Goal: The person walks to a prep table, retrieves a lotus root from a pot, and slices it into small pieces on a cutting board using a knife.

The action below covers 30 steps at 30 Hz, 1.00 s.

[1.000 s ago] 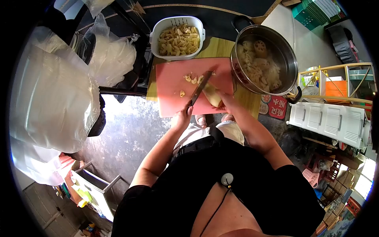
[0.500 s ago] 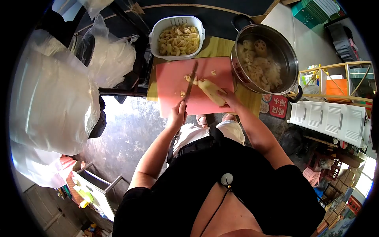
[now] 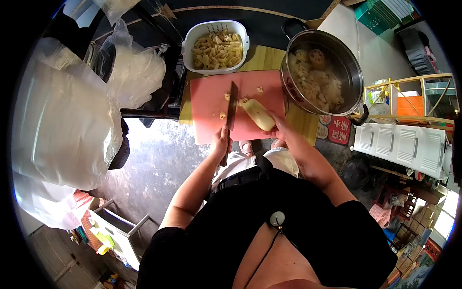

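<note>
My left hand (image 3: 221,143) is closed around the handle of a cleaver (image 3: 232,108), its blade pointing away from me over the pink cutting board (image 3: 207,106). To the right of the blade lies a peeled lotus root (image 3: 258,114), slanting across the board. My right hand (image 3: 280,126) grips its near end, partly covering it. The far tip of the root sits close to the blade. Small scraps (image 3: 223,115) are scattered on the board around the cleaver.
Behind the board stands a white basket (image 3: 186,48) of cut pieces. A large metal pot (image 3: 356,72) with lotus roots in water stands at the right. Plastic bags (image 3: 62,120) hang on the left. A white drawer unit (image 3: 402,149) stands further right.
The cleaver has turned to show more of its broad side and moved slightly towards me. The lotus root's near end has shifted a little, and my right hand now grips its lower end.
</note>
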Tool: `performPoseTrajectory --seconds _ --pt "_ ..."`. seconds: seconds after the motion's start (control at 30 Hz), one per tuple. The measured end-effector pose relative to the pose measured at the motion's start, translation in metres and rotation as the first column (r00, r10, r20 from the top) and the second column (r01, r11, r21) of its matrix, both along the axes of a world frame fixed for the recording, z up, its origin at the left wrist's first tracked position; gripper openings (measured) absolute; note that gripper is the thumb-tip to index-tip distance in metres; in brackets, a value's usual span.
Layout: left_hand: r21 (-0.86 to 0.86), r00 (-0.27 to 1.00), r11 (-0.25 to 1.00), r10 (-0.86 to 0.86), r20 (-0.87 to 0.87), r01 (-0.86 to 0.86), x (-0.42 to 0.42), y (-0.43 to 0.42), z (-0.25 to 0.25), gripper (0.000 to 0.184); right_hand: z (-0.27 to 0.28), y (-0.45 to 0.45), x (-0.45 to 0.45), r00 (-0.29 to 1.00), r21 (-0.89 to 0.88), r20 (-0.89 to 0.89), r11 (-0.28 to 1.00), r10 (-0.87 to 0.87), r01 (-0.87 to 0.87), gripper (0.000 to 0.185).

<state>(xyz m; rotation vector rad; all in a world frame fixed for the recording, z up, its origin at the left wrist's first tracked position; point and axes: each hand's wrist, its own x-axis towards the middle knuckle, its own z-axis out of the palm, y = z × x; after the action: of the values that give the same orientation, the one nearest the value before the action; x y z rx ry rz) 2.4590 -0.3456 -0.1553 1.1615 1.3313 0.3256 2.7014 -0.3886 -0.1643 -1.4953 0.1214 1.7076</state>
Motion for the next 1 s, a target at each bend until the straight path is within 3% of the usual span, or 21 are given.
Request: performPoseTrajectory --seconds 0.03,0.17,0.23,0.3,0.33,0.43,0.53,0.6,0.7,0.73,0.77,0.83,0.93,1.0 --pt "-0.241 0.982 0.966 0.133 0.136 -0.098 0.000 0.003 0.013 0.035 0.000 -0.001 0.000 0.998 -0.015 0.060 1.000 -0.019 0.020 0.046" --pt "0.079 0.992 0.991 -0.108 0.059 0.104 -0.006 -0.001 0.043 0.039 -0.031 -0.007 0.014 0.986 0.047 0.110 0.991 0.123 -0.129 0.047" --pt "0.237 0.966 0.940 -0.218 -0.136 0.246 -0.005 -0.002 0.031 0.039 -0.034 -0.006 0.016 0.990 0.078 0.067 0.989 0.123 -0.128 0.048" --pt "0.134 0.904 0.929 -0.290 -0.313 0.345 0.001 -0.004 0.040 0.037 -0.029 -0.003 0.014 0.990 0.019 0.039 0.991 0.134 -0.135 0.049" --pt "0.176 0.902 0.920 -0.283 -0.325 0.352 0.002 -0.006 0.034 0.037 -0.022 0.001 0.012 0.990 -0.009 0.027 0.990 0.141 -0.141 0.050" --pt "0.263 0.915 0.903 -0.253 -0.313 0.339 0.005 -0.005 0.024 0.037 -0.003 -0.002 -0.005 0.888 0.174 0.438 0.956 0.139 -0.235 0.055" --pt "0.304 0.871 0.866 -0.252 -0.421 0.397 0.009 -0.011 0.027 0.037 -0.005 0.000 -0.011 0.784 0.159 0.571 0.904 0.244 -0.397 0.062" --pt "0.331 0.835 0.835 -0.243 -0.494 0.439 0.011 -0.010 0.031 0.037 0.002 0.003 -0.012 0.872 0.092 0.420 0.944 0.253 -0.318 0.058" --pt "0.284 0.914 0.921 -0.150 -0.377 0.268 0.008 -0.004 0.019 0.037 -0.005 -0.001 0.003 0.978 0.023 0.044 0.978 0.205 -0.206 0.049" --pt "0.157 0.959 0.974 -0.122 -0.254 0.166 0.005 -0.002 0.020 0.038 -0.009 -0.001 0.010 0.980 0.003 -0.103 0.985 0.171 -0.171 0.046" --pt "0.015 0.988 0.997 -0.074 -0.134 0.076 0.001 0.001 0.022 0.040 -0.014 -0.002 0.013 0.989 -0.008 -0.069 0.991 0.134 -0.135 0.045" --pt "-0.038 0.998 0.997 -0.060 0.034 0.061 -0.006 0.006 0.027 0.043 -0.011 -0.003 0.016 0.998 -0.030 0.000 0.998 0.058 -0.058 0.043" --pt "0.069 0.988 0.991 -0.119 0.098 0.113 -0.006 0.000 0.040 0.040 -0.025 -0.008 0.023 0.997 0.103 -0.046 0.993 0.067 -0.062 0.044" --pt "0.069 0.978 0.976 -0.206 -0.045 0.209 0.003 -0.003 0.036 0.040 -0.028 -0.003 0.026 0.996 -0.052 -0.043 0.995 0.079 -0.082 0.047"
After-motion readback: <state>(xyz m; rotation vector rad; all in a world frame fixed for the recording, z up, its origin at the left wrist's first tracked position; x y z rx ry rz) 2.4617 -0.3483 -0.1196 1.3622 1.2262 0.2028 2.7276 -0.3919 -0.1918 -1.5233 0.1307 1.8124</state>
